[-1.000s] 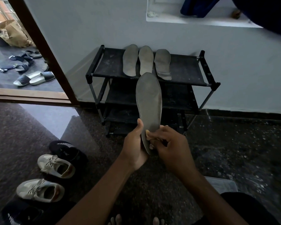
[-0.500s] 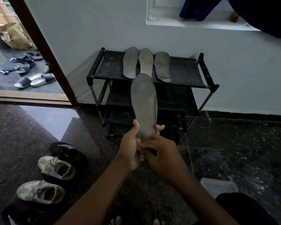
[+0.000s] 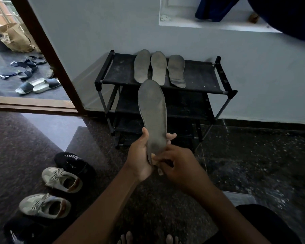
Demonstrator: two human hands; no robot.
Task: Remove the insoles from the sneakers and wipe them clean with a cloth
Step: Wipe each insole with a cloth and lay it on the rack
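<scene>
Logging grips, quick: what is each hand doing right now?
Left hand: holding the insole by its lower end.
Right hand: pinching a small pale cloth against that end.

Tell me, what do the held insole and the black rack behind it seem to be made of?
The insole looks like thin foam with a matte grey fabric face: it bows slightly and shows a paler edge. The rack seems to be metal tubing with black plastic joints and dull, dusty fabric shelves.
</scene>
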